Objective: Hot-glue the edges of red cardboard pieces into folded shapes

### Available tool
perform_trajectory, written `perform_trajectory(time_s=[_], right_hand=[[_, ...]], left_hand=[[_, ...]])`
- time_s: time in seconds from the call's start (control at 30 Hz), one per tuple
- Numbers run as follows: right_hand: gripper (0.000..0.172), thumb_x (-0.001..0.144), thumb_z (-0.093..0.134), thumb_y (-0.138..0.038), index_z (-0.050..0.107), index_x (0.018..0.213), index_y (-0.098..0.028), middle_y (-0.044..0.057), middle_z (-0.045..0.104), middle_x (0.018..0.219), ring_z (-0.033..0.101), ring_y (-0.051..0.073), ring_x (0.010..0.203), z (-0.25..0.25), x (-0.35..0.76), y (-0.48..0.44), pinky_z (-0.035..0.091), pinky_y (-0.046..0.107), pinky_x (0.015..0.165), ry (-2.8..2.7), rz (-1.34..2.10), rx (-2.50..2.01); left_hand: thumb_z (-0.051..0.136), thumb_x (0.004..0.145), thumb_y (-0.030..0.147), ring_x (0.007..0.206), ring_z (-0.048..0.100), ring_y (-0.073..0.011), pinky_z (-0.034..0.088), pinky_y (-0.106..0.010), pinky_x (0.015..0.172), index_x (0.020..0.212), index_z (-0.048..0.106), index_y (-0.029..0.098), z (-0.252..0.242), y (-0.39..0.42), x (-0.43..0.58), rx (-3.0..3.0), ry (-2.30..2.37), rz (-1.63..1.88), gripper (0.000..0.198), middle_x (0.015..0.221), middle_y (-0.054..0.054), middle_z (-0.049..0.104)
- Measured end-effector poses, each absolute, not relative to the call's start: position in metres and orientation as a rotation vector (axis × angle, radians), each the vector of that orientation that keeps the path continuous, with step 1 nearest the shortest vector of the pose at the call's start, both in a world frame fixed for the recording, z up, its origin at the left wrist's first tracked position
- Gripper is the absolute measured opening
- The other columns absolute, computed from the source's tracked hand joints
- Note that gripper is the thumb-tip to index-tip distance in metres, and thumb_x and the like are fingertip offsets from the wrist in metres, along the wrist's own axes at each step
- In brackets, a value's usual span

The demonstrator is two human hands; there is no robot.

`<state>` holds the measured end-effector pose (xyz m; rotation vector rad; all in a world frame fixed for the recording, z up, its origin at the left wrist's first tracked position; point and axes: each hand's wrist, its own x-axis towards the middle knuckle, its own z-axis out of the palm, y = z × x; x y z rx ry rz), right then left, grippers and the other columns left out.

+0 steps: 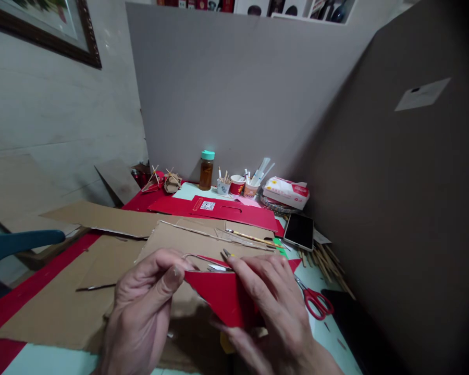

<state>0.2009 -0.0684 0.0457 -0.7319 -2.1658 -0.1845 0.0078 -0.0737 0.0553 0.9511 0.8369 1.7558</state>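
A folded piece of red cardboard (221, 294) is held up in front of me, its torn lower edge slanting down to the right. My left hand (144, 304) is closed, thumb and fingers pinching its left corner. My right hand (273, 302) grips the other side, fingers over the top and thumb underneath. By the right fingertips shows a small dark pointed tip (226, 253), and a shiny silver strip (218, 267) lies along the top edge; I cannot tell what tool they belong to. A bit of yellow (226, 344) peeks out below the right hand.
Brown cardboard sheets (54, 307) cover much of the table, with a paintbrush (250, 237) on them. Red-handled scissors (317, 303), a phone (299, 231) and wooden sticks (328, 263) lie right. Behind stand a bottle (206, 172), cups (237, 185) and a tissue pack (286, 192). Grey panels (234, 94) enclose the back.
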Motion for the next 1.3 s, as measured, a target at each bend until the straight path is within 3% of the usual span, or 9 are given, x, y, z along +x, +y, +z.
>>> perform_trajectory(time_s=[0.43, 0.53, 0.63, 0.93, 1.1, 1.17, 1.3], right_hand=[[0.063, 0.092, 0.07, -0.038, 0.044, 0.144, -0.014, 0.012, 0.059, 0.12, 0.053, 0.027, 0.104, 0.045, 0.2, -0.067, 0.041, 0.044, 0.089, -2.038, -0.054, -0.749], [0.064, 0.091, 0.07, -0.038, 0.043, 0.144, -0.015, 0.012, 0.059, 0.12, 0.052, 0.028, 0.102, 0.044, 0.2, -0.067, 0.041, 0.044, 0.087, -2.055, -0.047, -0.756], [0.064, 0.092, 0.068, -0.039, 0.043, 0.145, -0.014, 0.013, 0.06, 0.117, 0.052, 0.028, 0.097, 0.044, 0.199, -0.068, 0.04, 0.044, 0.085, -2.078, -0.077, -0.772], [0.062, 0.091, 0.07, -0.037, 0.046, 0.142, -0.011, 0.013, 0.06, 0.114, 0.052, 0.027, 0.097, 0.043, 0.198, -0.067, 0.04, 0.044, 0.085, -2.097, -0.076, -0.719], [0.06, 0.092, 0.069, -0.036, 0.045, 0.141, -0.011, 0.013, 0.061, 0.115, 0.053, 0.026, 0.098, 0.044, 0.196, -0.069, 0.039, 0.043, 0.086, -2.088, -0.096, -0.74], [0.058, 0.094, 0.065, -0.037, 0.045, 0.141, -0.011, 0.013, 0.059, 0.116, 0.052, 0.027, 0.099, 0.043, 0.196, -0.07, 0.038, 0.044, 0.086, -2.069, -0.155, -0.782], [0.058, 0.097, 0.06, -0.039, 0.043, 0.143, -0.01, 0.016, 0.056, 0.118, 0.049, 0.031, 0.1, 0.039, 0.194, -0.07, 0.037, 0.047, 0.087, -2.019, -0.303, -0.895]], left_hand=[[0.074, 0.083, 0.048, 0.072, 0.067, -0.0143, 0.059, -0.019, 0.07, 0.083, 0.08, 0.022, 0.052, -0.069, 0.008, 0.893, 0.799, 1.768, 0.027, 0.082, -0.002, 0.076], [0.084, 0.075, 0.042, 0.077, 0.066, -0.0133, 0.056, -0.015, 0.072, 0.085, 0.08, 0.024, 0.051, -0.069, 0.009, 0.938, 0.824, 1.772, 0.021, 0.086, -0.001, 0.076], [0.091, 0.066, 0.039, 0.075, 0.064, -0.0123, 0.054, -0.013, 0.071, 0.075, 0.08, 0.024, 0.05, -0.069, 0.009, 0.949, 0.838, 1.798, 0.02, 0.079, 0.0, 0.074], [0.088, 0.068, 0.035, 0.066, 0.056, -0.0125, 0.052, -0.017, 0.063, 0.067, 0.077, 0.022, 0.054, -0.07, 0.003, 1.0, 0.786, 1.735, 0.017, 0.068, 0.0, 0.062], [0.09, 0.065, 0.035, 0.064, 0.056, -0.0116, 0.053, -0.017, 0.061, 0.066, 0.076, 0.022, 0.054, -0.07, 0.004, 0.923, 0.781, 1.698, 0.019, 0.07, 0.0, 0.065], [0.089, 0.068, 0.04, 0.066, 0.06, -0.0117, 0.055, -0.017, 0.063, 0.071, 0.079, 0.023, 0.055, -0.071, 0.008, 0.851, 0.782, 1.672, 0.021, 0.075, -0.001, 0.07], [0.079, 0.079, 0.048, 0.091, 0.07, -0.0186, 0.06, -0.019, 0.075, 0.095, 0.082, 0.023, 0.055, -0.072, 0.016, 0.788, 0.716, 1.55, 0.03, 0.101, -0.006, 0.078]])
